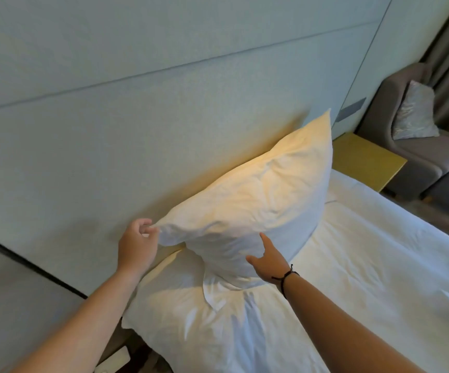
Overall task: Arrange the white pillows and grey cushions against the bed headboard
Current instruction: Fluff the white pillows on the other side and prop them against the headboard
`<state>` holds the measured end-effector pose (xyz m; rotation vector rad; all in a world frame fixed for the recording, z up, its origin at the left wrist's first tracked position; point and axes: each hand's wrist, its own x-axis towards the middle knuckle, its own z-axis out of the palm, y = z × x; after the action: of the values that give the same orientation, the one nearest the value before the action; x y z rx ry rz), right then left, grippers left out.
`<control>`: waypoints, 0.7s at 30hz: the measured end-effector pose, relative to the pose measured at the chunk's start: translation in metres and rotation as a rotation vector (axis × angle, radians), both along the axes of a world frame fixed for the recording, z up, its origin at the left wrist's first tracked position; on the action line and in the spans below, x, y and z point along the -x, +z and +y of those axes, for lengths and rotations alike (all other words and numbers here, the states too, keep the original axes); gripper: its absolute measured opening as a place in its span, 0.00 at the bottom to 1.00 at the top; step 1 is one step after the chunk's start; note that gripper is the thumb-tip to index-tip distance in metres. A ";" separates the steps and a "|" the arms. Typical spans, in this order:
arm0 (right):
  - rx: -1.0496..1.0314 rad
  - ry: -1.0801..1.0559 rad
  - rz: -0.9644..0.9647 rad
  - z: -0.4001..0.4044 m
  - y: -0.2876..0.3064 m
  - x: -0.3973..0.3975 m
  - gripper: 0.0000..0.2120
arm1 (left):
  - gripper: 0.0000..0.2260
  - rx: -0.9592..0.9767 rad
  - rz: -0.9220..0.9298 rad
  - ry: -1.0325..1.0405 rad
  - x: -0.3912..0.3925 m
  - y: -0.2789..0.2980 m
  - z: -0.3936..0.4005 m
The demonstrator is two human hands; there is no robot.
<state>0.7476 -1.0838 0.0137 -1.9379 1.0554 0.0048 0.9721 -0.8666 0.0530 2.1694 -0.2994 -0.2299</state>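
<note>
1. Head view, the only one I have. Step in hand, as I read it: standing the upper white pillow (255,195) against the headboard (110,135). It is tilted, its far corner up against the headboard panel, its near lower end sitting on a second white pillow (191,313) that lies flat at the head of the bed (379,265).
2. To do it well, I'd judge:
   - keep the corner pinch light and use it to steer only; soft fill, so it will sag if I yank.
   - push from the front face to seat the back flat on the headboard.
   - level the top edge; right now one corner rides much higher than the other.
   - watch that the base doesn't slide off the lower pillow toward the mattress.
3. Left hand (137,243): fingers curled, pinching the near left corner of the upper pillow between thumb and fingertips. Back of the hand is close to the headboard; can't tell if it touches.
4. Right hand (267,258): mostly spread, index finger and thumb extended, pressed against the pillow's front face near the bottom. Other fingers are hidden in the fabric, so I can't tell whether they grip. Dark cord bracelet (285,277) on that wrist.
5. Grey cushions: one pale grey cushion (414,111) sits on the armchair (420,157) beyond the gold bedside counter (366,160), well apart from the bed. Not yet placed.
</note>
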 end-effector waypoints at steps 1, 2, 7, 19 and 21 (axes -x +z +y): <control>-0.011 -0.023 -0.004 -0.001 0.000 0.009 0.40 | 0.04 -0.023 -0.016 -0.073 0.019 0.001 -0.010; -0.021 -0.051 -0.007 -0.002 0.000 0.019 0.41 | 0.02 -0.035 -0.020 -0.145 0.037 0.000 -0.021; -0.098 -0.293 0.023 -0.012 -0.009 0.095 0.43 | 0.02 -0.053 0.089 -0.504 0.122 -0.009 -0.081; -0.349 -1.001 0.158 0.013 -0.075 0.442 0.37 | 0.06 -0.303 0.141 -1.206 0.353 -0.050 -0.209; -0.372 -1.086 0.168 0.029 -0.091 0.492 0.37 | 0.06 -0.320 0.100 -1.295 0.400 -0.062 -0.227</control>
<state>0.2555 -1.0553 -0.0768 -0.8715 1.9370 -0.2252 0.5720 -1.0933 -0.0085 1.9243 -1.6657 -1.1438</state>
